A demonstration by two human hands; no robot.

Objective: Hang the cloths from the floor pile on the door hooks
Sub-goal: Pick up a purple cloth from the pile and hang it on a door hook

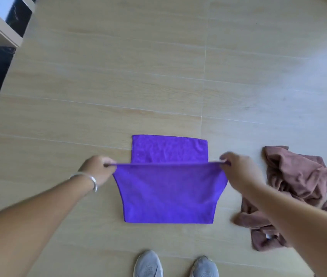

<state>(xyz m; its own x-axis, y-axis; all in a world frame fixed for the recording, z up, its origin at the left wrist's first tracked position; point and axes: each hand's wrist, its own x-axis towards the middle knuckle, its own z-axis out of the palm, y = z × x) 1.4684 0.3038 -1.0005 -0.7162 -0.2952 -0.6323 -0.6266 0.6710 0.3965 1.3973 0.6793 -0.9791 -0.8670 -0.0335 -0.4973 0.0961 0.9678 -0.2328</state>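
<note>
Lower centre of frame: purple cloth point(168, 192) on floor point(118, 86), near edge lifted taut between both hands, far part flat on tiles. Left hand point(96, 170) grip pinching left corner; right hand point(238, 170) grip pinching right corner. Brown cloth pile point(290, 188) crumpled at right, beside right forearm. Risk, judged: pinch on thin hem slipping, so corner drops; forearm dragging pile. Door hooks not in view. No readable writing; small white tag on pile illegible.

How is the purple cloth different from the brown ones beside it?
The purple cloth is stretched smooth, pinched at two corners by the left hand and right hand; the brown cloths lie crumpled and untouched. Purple is bright, brown dull. Both rest at least partly on the floor.
</note>
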